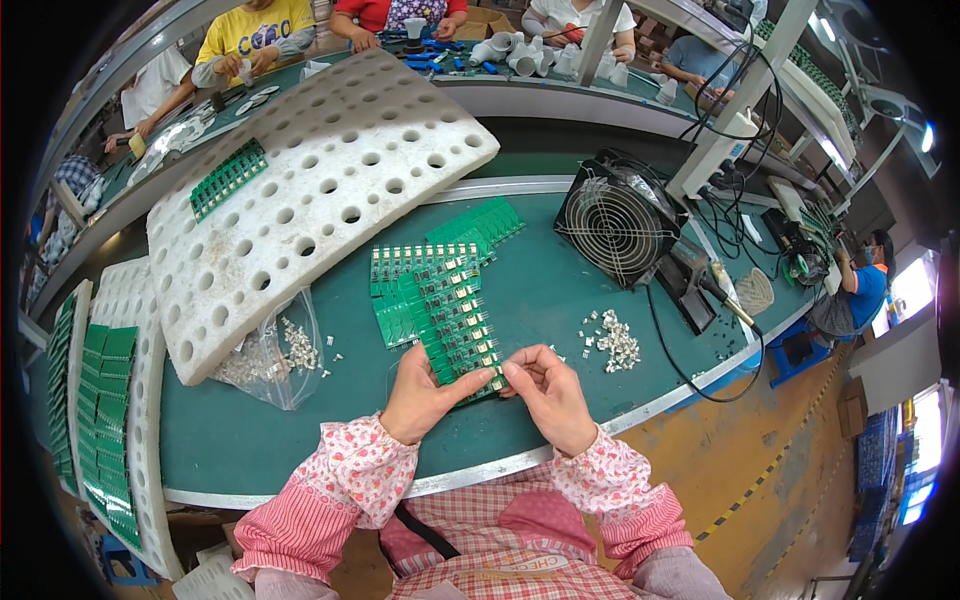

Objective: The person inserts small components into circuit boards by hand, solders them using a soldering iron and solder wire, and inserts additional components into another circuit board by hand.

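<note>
A strip of green circuit boards (455,325) carrying a row of small white connectors is held tilted over the bench. My left hand (422,402) grips its near end, with the thumb across the lower edge. At the near right corner, the thumb and forefinger of my right hand (550,398) are pinched together against the strip. My fingertips mostly hide what lies between them. Behind the held strip, more circuit board strips (392,262) lie overlapping, some with connectors. To the right of my right hand sits a loose pile of small white connectors (612,342).
A white foam board with holes (330,190) slants across the left, bearing one green strip. Below it lies a clear bag of connectors (270,355). A black fan (618,215) and a soldering iron (735,295) stand right. Co-workers sit across the bench.
</note>
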The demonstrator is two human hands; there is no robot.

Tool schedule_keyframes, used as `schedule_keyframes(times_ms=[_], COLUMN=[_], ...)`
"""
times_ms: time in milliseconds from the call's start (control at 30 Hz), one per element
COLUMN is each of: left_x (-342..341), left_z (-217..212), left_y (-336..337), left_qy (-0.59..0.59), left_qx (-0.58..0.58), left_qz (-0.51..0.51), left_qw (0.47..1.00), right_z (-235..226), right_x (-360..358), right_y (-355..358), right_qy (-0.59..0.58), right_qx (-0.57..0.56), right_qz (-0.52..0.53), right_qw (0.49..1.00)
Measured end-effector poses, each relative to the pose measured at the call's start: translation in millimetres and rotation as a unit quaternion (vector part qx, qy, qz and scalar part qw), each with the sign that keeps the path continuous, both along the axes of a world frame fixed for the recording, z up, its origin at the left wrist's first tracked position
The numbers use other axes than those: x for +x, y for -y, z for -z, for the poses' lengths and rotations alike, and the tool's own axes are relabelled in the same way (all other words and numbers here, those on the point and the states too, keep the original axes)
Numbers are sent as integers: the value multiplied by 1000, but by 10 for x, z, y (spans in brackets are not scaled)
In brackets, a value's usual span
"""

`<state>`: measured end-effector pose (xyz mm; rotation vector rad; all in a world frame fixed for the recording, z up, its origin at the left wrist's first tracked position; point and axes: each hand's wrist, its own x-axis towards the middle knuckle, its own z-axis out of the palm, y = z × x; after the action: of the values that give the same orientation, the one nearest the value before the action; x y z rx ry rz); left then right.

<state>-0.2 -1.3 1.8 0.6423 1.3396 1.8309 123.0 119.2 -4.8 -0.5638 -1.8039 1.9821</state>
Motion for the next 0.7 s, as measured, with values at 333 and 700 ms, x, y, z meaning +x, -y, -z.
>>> schedule_keyframes(times_ms=[333, 700], left_x=[12, 21], left_z=[39, 38], left_y=[-5, -7], left_qy=[-74, 1], left_qx=[-4, -16], left_qz=[-16, -16], left_qw=[997, 1000], right_z=[17, 114], right_x=[-28, -34], right_y=[149, 117], right_qy=[29, -8], right_qx=[155, 57], right_qz=[82, 71], right_qw=[984, 996])
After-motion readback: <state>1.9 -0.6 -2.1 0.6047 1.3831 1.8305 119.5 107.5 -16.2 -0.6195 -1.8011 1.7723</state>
